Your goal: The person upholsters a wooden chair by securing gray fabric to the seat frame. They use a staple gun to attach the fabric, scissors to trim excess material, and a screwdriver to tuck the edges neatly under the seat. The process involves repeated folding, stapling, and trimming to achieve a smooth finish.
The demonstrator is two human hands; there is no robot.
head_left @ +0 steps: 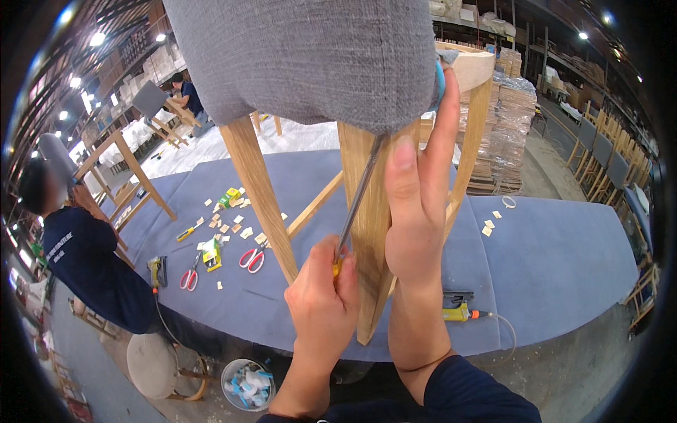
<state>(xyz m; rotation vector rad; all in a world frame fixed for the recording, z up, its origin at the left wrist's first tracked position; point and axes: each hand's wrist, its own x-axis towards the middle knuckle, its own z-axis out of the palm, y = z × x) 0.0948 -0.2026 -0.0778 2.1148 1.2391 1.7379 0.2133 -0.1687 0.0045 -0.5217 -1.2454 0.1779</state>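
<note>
A long bench padded in blue cloth fills the middle of the view, and on it stands an upholstered wooden chair, seen close from below its seat. The grey seat fabric is already pulled down over the edge and lies fairly smooth along the visible side, so the covering looks well advanced; what seems left is the tucking where the cloth meets the front leg. The right hand lies flat along that leg, fingers stretched up to press the fabric's lower edge, not closed around anything. The left hand has a clenched grip on the yellow handle of a screwdriver, whose thin shaft runs up the leg to the hem; the tip is hidden under the cloth. Across the bench lie a pneumatic stapler with its hose, two pairs of red-handled scissors, and scattered small wooden offcuts. A co-worker in dark blue stands at the bench's left end.
</note>
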